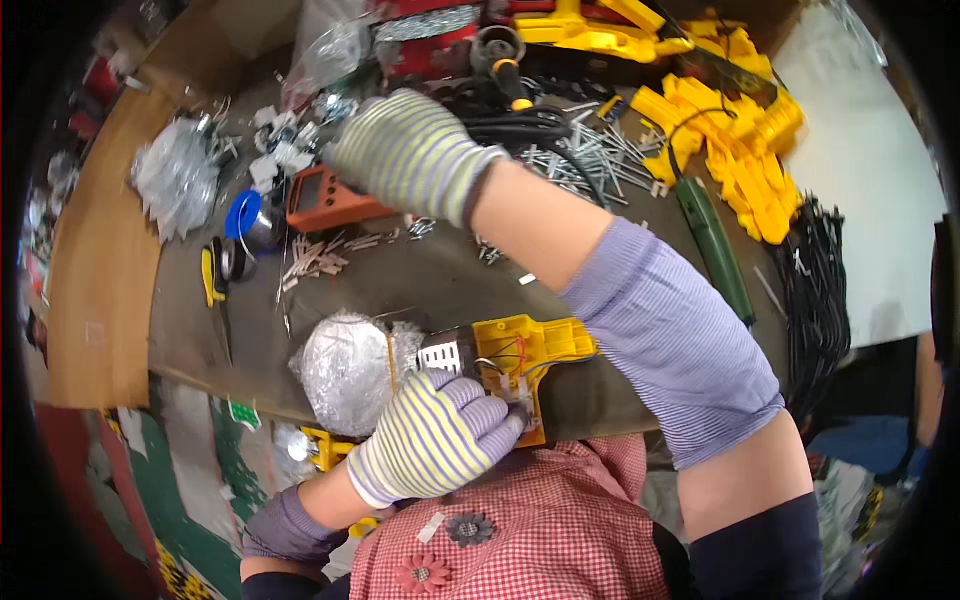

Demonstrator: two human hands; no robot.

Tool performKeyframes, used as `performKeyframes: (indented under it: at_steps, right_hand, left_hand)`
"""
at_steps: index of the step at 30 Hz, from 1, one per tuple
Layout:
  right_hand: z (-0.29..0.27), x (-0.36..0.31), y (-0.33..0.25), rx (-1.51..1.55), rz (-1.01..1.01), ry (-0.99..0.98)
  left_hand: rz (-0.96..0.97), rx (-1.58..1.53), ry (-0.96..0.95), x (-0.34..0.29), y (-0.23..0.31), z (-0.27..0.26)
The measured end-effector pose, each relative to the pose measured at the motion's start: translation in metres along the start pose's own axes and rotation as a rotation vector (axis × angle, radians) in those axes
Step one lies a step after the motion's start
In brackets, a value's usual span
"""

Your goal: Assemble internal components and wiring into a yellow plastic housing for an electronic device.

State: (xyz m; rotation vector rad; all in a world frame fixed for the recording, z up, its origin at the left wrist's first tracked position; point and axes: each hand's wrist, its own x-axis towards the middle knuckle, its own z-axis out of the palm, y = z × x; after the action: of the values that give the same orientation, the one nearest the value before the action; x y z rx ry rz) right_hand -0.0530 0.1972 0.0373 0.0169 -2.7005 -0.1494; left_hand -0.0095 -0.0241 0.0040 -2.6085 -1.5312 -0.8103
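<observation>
My left hand (440,435), in a striped glove, is closed on the near side of an open yellow plastic housing (555,342) at the table's front edge. Thin wires and small parts show inside the housing. A dark cylinder with a white slotted label (442,356) joins its left end, and a round piece in clear bubble wrap (345,372) sits beyond that. My right hand (410,150), gloved alike, reaches across to the far left, above an orange meter (335,200) and beside small white and metal connectors (285,145). Its fingertips are blurred and partly hidden.
Yellow-black pliers (215,280) and a blue-rimmed spool (250,220) lie left. Loose screws (590,160), a green pen-shaped tool (715,250), yellow housing shells (745,160) and black cables (815,280) spread over the right. A plastic bag (178,178) stands far left.
</observation>
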Motion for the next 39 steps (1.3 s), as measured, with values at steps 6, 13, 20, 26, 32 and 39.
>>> performKeyframes:
  at_steps: [6,13,20,26,32,39]
  right_hand:
    - [-0.003,-0.012,-0.003,0.157,0.055,0.079]
    - [-0.007,-0.014,-0.005,0.1,0.059,0.015]
    - [-0.002,-0.008,-0.011,0.117,0.066,0.033]
    - [-0.01,-0.015,-0.004,0.141,0.103,-0.086]
    - [-0.007,-0.009,-0.008,0.1,0.1,-0.098]
    - [-0.008,-0.016,-0.006,0.133,0.076,-0.005]
  left_hand:
    - [0.275,0.322,-0.477,0.042,0.019,-0.023]
    - [0.524,0.28,-0.552,0.056,0.0,-0.016]
    - [0.33,0.146,-0.724,0.055,0.002,-0.013]
    - [-0.011,0.39,-0.608,0.039,0.009,0.002]
    - [-0.063,0.057,-0.418,0.019,0.001,-0.006]
    - [-0.046,-0.08,-0.197,0.003,-0.003,-0.007]
